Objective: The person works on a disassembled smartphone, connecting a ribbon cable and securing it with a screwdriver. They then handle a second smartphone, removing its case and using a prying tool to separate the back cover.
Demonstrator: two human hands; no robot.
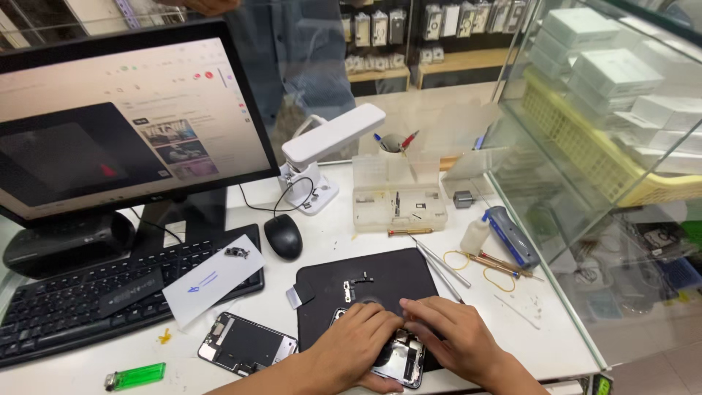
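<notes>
Both hands point(406, 340) press an opened phone point(401, 360), fingers seemingly flat

At the lower centre of the frame, the opened smartphone with a glossy metal-and-glass inside point(398, 360) lies on a matt black rubbery work mat point(380, 281). The smooth white laminate desk point(556, 329) bears a translucent green plastic lighter point(135, 376), a matt black plastic keyboard point(66, 307) and thin shiny metal tweezers point(442, 263). At right stands a glossy glass cabinet point(585, 183).

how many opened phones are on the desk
2: one opened phone on the black mat under both hands, another opened phone left of the mat. Others may be hidden.
</notes>
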